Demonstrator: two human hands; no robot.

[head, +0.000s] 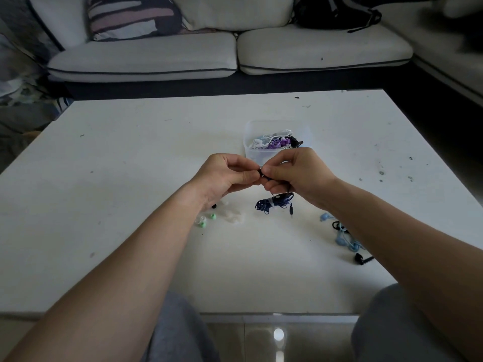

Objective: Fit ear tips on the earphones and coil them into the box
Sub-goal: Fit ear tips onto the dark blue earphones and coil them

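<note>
My left hand [227, 176] and my right hand [295, 173] meet fingertip to fingertip above the table, pinching a small dark earbud piece [261, 172] between them. From my right hand a thin cable drops to a dark blue coiled earphone bundle [273, 204] lying on the table, its plug [291, 210] pointing down. Behind my hands stands a clear plastic box [261, 152] holding white, purple and black coiled earphones. Loose ear tips lie under my left wrist: green ones [207, 220], translucent white ones [232, 216] and a black one [214, 205].
Light blue earphones [345, 239] and a black earphone [362, 259] lie tangled under my right forearm on the white table [130, 165]. A light sofa [235, 56] with a striped cushion and a black bag stands behind the table.
</note>
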